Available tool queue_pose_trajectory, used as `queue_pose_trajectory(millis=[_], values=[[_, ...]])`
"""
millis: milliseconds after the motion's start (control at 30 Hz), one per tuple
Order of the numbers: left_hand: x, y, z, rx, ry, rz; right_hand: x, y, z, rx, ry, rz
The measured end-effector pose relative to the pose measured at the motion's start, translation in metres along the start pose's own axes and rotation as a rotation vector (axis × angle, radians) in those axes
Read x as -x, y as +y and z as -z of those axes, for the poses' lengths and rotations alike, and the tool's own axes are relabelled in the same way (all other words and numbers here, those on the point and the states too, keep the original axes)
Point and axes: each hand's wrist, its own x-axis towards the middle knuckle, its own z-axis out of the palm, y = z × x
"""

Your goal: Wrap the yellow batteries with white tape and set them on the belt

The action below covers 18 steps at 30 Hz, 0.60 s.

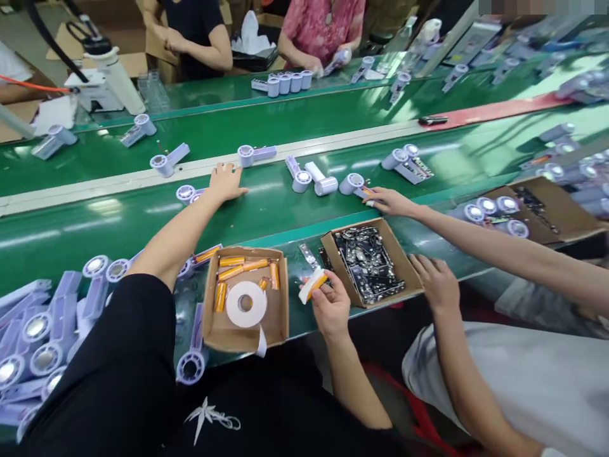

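Glossy green conveyor counter (295,216); pale lilac plastic fan housings (42,330); orange cylindrical batteries (238,270) at its three o'clock; white tape roll (246,304); brown cardboard tray (280,311).

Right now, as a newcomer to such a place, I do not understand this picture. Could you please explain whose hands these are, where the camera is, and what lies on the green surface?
The camera sits on a person's head, looking down. The left hand reaches onto the green conveyor belt beside a lilac plastic fan shell. The right hand holds an orange cylindrical battery with a white strip. Nearby stand a cardboard box of orange batteries and white tape and a cardboard box of dark circuit boards. The other hands belong to co-workers.
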Motion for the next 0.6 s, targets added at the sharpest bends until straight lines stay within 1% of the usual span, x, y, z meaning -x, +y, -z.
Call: queue_pose_trajectory(millis=[67,100,167,267,333,367,400,467,533,600], values=[[-0.038,0.036,-0.005,0.024,-0.033,-0.09,-0.009,0.009,-0.003,-0.049,-0.013,0.001],[-0.054,0.059,-0.009,0.049,-0.039,-0.121,-0.013,0.013,-0.003,-0.072,-0.024,-0.006],[-0.079,0.111,-0.019,0.103,-0.067,-0.13,-0.018,0.021,0.0,-0.11,-0.047,-0.022],[-0.104,0.189,-0.04,0.106,-0.183,-0.08,-0.02,0.028,0.007,-0.158,-0.065,-0.021],[-0.116,0.225,-0.054,0.031,-0.213,-0.085,-0.019,0.03,0.01,-0.182,-0.065,-0.016],[-0.121,0.237,-0.06,-0.005,-0.197,-0.102,-0.018,0.03,0.011,-0.193,-0.066,-0.012],[-0.125,0.243,-0.064,-0.032,-0.168,-0.127,-0.018,0.03,0.011,-0.203,-0.073,-0.006],[-0.13,0.244,-0.067,-0.044,-0.12,-0.174,-0.018,0.03,0.008,-0.22,-0.11,0.013],[-0.13,0.229,-0.061,-0.017,-0.121,-0.186,-0.021,0.03,0.004,-0.223,-0.168,0.03],[-0.119,0.203,-0.05,0.021,-0.133,-0.197,-0.022,0.03,0.001,-0.21,-0.219,0.038]])
